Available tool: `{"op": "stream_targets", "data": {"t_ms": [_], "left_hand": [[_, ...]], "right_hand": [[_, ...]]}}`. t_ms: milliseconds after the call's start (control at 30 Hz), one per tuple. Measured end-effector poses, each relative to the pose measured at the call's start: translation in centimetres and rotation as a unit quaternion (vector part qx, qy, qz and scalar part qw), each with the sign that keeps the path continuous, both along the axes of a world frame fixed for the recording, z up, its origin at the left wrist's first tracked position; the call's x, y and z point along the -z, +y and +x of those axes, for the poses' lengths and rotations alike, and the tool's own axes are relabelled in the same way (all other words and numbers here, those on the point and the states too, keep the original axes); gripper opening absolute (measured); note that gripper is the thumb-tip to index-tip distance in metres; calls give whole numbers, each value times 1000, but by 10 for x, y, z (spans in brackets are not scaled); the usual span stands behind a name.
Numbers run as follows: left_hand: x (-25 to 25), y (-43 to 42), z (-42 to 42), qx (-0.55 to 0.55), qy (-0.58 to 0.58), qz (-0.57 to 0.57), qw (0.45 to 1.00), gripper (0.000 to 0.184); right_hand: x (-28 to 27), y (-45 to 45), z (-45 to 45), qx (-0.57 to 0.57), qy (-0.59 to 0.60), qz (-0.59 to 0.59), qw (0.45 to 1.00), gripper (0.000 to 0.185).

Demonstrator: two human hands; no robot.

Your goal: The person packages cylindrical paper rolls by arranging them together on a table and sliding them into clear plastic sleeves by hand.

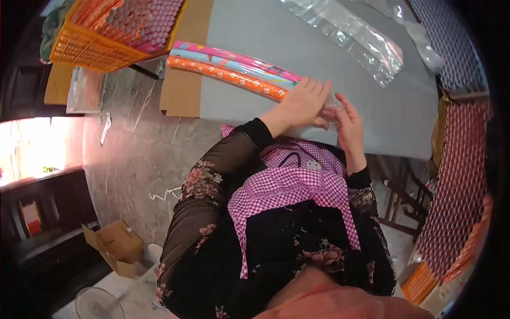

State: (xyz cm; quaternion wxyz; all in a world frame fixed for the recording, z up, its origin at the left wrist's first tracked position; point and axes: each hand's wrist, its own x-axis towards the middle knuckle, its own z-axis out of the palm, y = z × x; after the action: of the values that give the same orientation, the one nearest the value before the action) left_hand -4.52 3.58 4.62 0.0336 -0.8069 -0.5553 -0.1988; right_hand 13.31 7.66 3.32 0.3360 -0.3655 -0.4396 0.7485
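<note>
Rolls (234, 73) in pink, blue and orange are lying side by side on the grey table (393, 122), left of the hands. The left hand (305, 102) is covering their right ends; the right hand (348, 122) is curving beside it, near what seems to be clear plastic (333, 126). Whether either is gripping, I cannot tell. Clear sleeves (348, 34) are lying far right.

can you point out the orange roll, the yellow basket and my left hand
Orange roll (226, 77): head view, the middle of its patterned wrapped side.
Yellow basket (95, 50): head view, its slatted side wall.
Left hand (304, 102): head view, the back of the hand.
</note>
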Motion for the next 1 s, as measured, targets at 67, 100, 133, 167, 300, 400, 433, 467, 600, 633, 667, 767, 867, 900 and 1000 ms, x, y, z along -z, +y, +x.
{"op": "stream_targets", "data": {"t_ms": [67,100,133,167,300,400,433,467,600,633,667,767,867,900,1000], "left_hand": [[-3,1,-1,2,16,7,1000,104],[-4,2,-1,-1,16,3,1000,106],[-3,2,0,-5,15,-1,1000,108],[-3,1,0,3,14,-5,1000,108],[-2,2,0,-9,21,10,1000,109],[-3,0,1,-18,28,-7,999,108],[-4,0,1,-21,29,-5,999,108],[-5,0,1,-18,30,-6,999,108],[-3,5,2,-21,29,1,999,108],[-1,7,2,-24,25,9,999,107],[0,8,2,-21,22,8,1000,107],[-1,8,3,-29,20,-2,999,107],[-2,7,3,-39,30,-8,999,107],[-1,7,3,-35,28,-3,999,107],[0,6,3,-31,26,-1,999,106]], "right_hand": [[7,14,18,28,7,5,1000,39],[10,18,26,43,13,14,999,36],[-2,20,26,98,3,14,995,31],[-9,19,30,105,1,11,994,31],[-8,22,40,86,5,16,996,29],[-17,22,39,74,-4,26,997,29],[-19,21,38,73,-20,27,997,29],[-22,22,39,72,-36,28,996,28],[-26,30,61,79,-63,55,993,29],[-23,33,67,103,-30,72,992,30],[-21,35,71,127,3,90,988,31],[7,26,71,95,109,66,987,34],[19,10,63,24,59,66,996,42],[17,5,58,4,22,64,998,45],[-4,8,48,-20,-1,37,999,58]]}}
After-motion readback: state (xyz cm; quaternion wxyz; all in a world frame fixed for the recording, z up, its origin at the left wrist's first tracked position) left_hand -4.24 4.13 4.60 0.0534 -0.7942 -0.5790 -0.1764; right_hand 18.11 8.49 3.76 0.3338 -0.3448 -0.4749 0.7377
